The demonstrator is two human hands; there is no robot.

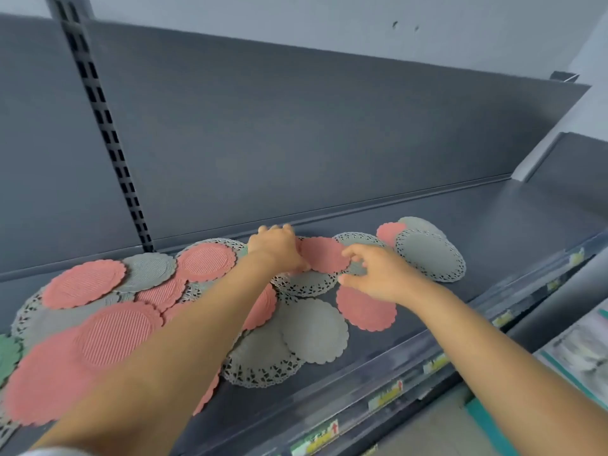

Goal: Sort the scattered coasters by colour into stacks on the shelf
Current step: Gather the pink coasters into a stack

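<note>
- The left hand lies on the left part of a pink coaster, far on the shelf. Its fingers are bent and its thumb pinches the near left rim.
- The right hand is half open, with curved, spread fingers. Its fingertips touch the right rim of the same pink coaster. Its thumb is apart from them, nearer to the camera, and it holds nothing.
- The pink coaster lies partly on a grey lace coaster, in the middle of the shelf.
- Pink and grey coasters lie mixed and overlapping at the left.
- Grey ones lie at the right, with a pink one under them.
- A green coaster shows at the left edge.
</note>
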